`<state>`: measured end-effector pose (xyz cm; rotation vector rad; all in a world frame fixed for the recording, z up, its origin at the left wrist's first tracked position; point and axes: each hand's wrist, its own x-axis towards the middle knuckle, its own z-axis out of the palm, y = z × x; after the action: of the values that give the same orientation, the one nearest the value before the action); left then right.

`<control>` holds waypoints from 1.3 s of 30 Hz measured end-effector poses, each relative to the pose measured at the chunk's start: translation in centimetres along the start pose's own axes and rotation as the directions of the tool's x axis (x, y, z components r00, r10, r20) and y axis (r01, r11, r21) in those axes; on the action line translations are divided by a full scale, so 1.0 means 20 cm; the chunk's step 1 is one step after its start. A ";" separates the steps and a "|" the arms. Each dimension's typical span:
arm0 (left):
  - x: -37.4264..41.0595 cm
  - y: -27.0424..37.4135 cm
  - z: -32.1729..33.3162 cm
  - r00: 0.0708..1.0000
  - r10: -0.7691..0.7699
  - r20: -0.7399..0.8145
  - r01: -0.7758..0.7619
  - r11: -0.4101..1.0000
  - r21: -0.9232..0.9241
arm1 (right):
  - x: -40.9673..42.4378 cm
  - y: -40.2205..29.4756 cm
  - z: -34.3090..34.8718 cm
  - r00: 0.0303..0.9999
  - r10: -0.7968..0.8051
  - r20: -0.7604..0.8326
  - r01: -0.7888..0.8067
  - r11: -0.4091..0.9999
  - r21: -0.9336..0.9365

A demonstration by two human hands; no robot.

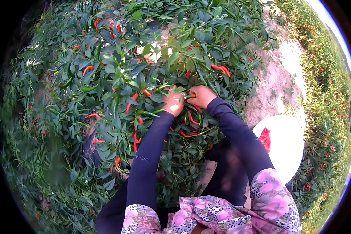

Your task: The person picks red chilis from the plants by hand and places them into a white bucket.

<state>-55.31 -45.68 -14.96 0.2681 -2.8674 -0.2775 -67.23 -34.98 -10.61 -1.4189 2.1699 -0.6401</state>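
Both hands meet among the leaves of a chili pepper plant (175,61) in front of me. My right hand (203,96) has its fingers closed on a chili pepper (190,96), partly orange and partly dark green. Right beside it, my left hand (174,101) is among the stems, with a leaf over its fingers; what it grips is hidden. Red chili peppers (194,117) hang just below the hands. To the left of my left hand are a green chili pepper (147,113) and a red one (131,103).
A white container (283,146) with red chili peppers (265,139) in it stands to my right, beside my right forearm. A strip of dry, cracked soil (276,82) runs along the plants. Beyond it grows another row of pepper plants (324,87).
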 end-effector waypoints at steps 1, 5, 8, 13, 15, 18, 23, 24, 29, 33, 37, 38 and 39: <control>0.01 0.03 -0.01 0.999 -0.020 0.048 0.022 0.999 -0.039 | 0.00 0.04 0.00 0.998 0.009 0.064 -0.004 0.997 -0.072; 0.02 0.08 -0.08 0.992 -0.017 0.121 0.025 0.998 -0.065 | 0.00 0.17 0.04 0.972 -0.011 0.235 0.056 0.981 -0.187; 0.00 0.04 -0.07 0.997 0.051 0.051 -0.046 0.995 -0.085 | 0.04 0.15 0.05 0.959 -0.031 0.282 0.038 0.999 -0.019; 0.02 0.05 -0.08 0.997 -0.004 0.082 0.007 0.999 -0.037 | 0.03 0.11 0.03 0.947 0.079 0.310 -0.116 0.988 0.103; 0.03 0.05 -0.07 1.000 -0.031 0.006 0.031 0.999 -0.014 | 0.05 0.11 0.05 0.974 0.038 0.221 -0.054 0.996 0.067; 0.04 0.09 -0.09 0.986 -0.167 -0.007 0.166 0.986 -0.029 | 0.04 0.05 0.04 0.968 0.180 0.176 -0.174 0.984 -0.048; 0.05 0.08 -0.09 0.970 -0.239 -0.035 0.236 0.968 -0.086 | -0.01 -0.05 -0.05 0.968 0.202 0.151 -0.187 0.976 -0.109; 0.03 0.04 -0.08 0.965 -0.258 -0.056 0.251 0.962 -0.102 | -0.03 -0.10 -0.04 0.970 0.175 0.170 -0.155 0.980 -0.125; 0.04 0.18 -0.21 0.954 -0.214 -0.209 0.166 0.960 -0.225 | -0.09 0.00 -0.18 0.967 0.198 0.159 -0.249 0.860 0.445; -0.01 0.24 -0.17 0.999 0.025 0.040 -0.024 1.000 -0.018 | -0.11 0.11 -0.13 0.955 0.073 0.288 -0.164 0.938 0.306; -0.02 0.20 -0.09 0.955 -0.153 0.254 0.087 0.963 0.255 | -0.05 0.10 -0.03 0.857 0.235 0.459 -0.345 0.923 0.172; -0.01 0.22 -0.08 0.948 -0.136 0.288 0.035 0.943 0.330 | -0.04 0.18 0.03 0.892 0.190 0.410 -0.226 0.973 0.041; 0.01 0.24 -0.08 0.971 -0.079 0.226 0.008 0.954 0.298 | -0.04 0.29 0.08 0.921 0.140 0.365 -0.109 0.988 -0.106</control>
<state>-55.78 -41.39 -12.47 0.3768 -3.1382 0.1261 -70.07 -32.30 -15.21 -1.3060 1.9798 -0.2124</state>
